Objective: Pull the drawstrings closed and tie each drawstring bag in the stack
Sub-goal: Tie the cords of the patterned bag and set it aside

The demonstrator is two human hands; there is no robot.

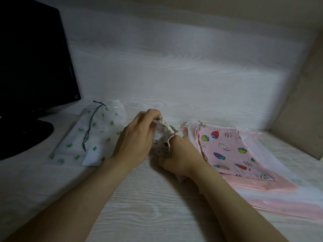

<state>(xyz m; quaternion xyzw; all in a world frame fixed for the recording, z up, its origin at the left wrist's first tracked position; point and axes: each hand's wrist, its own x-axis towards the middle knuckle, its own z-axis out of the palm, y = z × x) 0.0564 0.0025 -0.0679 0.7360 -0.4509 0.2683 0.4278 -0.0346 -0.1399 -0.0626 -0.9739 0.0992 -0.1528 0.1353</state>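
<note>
Both my left hand point(134, 137) and right hand point(178, 154) clutch the small printed bag point(163, 137), cords hidden, so I could easily knot fabric instead.

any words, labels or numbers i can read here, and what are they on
"RABBIT", or something close: small letters under the white rabbit on the pink bag; blurred, so not certain.
Sticker at the lower corner of the monitor: too small to read.
Print on the small bag held in both hands: no legible text.
</note>
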